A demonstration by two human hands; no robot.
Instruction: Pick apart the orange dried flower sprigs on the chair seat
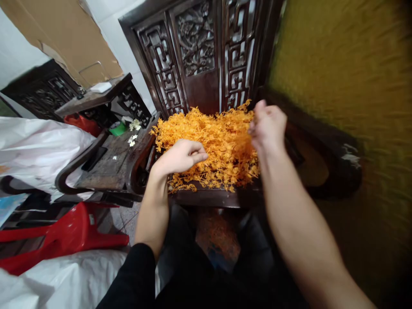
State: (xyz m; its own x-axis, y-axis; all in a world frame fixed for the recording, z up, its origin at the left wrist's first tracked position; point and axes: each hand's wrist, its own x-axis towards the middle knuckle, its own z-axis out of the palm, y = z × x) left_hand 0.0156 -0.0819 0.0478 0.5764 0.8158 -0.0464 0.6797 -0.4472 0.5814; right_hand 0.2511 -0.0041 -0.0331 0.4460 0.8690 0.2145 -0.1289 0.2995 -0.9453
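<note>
A heap of orange artificial flower sprigs (215, 133) covers the seat of a dark carved wooden chair (206, 198). Over the heap's left front part is my left hand (185, 155), bent at the wrist, thumb and fingers pinched together; anything between them is too small to make out. My right hand (268, 124) is at the heap's right edge, slightly higher, its fingers curled closed and a little blurred. Smeared orange sprigs lie beside its fingertips, but what it grips is hidden.
Left stands another wooden chair (107, 165) bearing a green tape roll (118, 128) and pale flower pieces (132, 140). A red plastic stool (69, 231) lies near white sacks (41, 150). A yellowish-brown surface (347, 77) rises close on the right; cardboard (67, 34) leans behind.
</note>
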